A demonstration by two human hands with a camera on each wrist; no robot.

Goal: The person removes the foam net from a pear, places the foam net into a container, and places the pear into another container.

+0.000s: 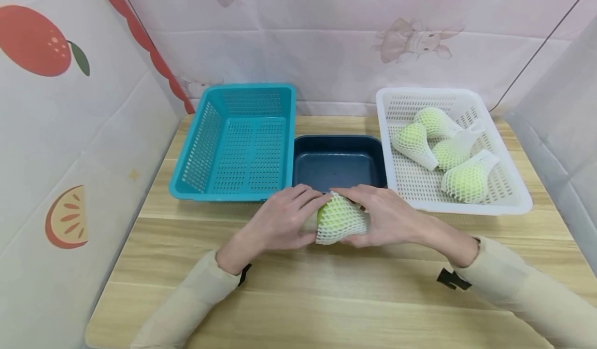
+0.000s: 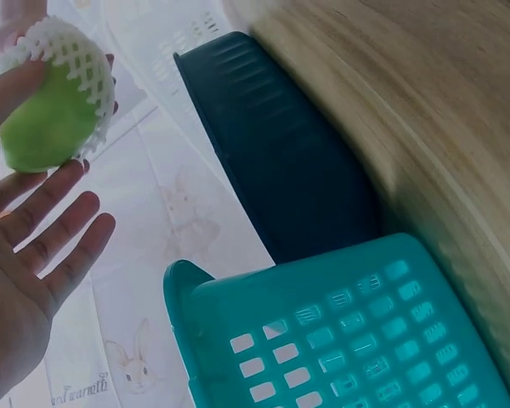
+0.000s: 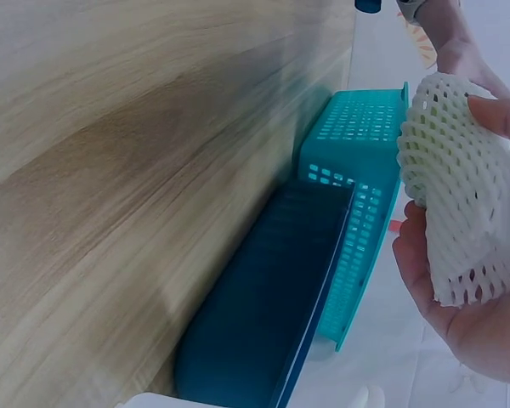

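Note:
A green fruit [image 2: 47, 127], partly covered by a white foam net [image 1: 342, 220], is held between both hands above the table's middle. The left hand [image 1: 286, 219] pinches the bare green end between thumb and index finger; in the left wrist view its other fingers are spread. The right hand [image 1: 389, 217] grips the netted side, thumb on one face and fingers round the other. In the right wrist view the net [image 3: 463, 187] spreads loosely toward the right palm and hides most of the fruit.
A teal basket [image 1: 233, 197] stands at the back left, a dark blue tray [image 1: 336, 170] in the middle behind the hands. The white basket [image 1: 506, 206] at the back right holds several netted green fruits [image 1: 466, 183]. Printed cloth walls [image 1: 326, 53] stand behind and beside the table.

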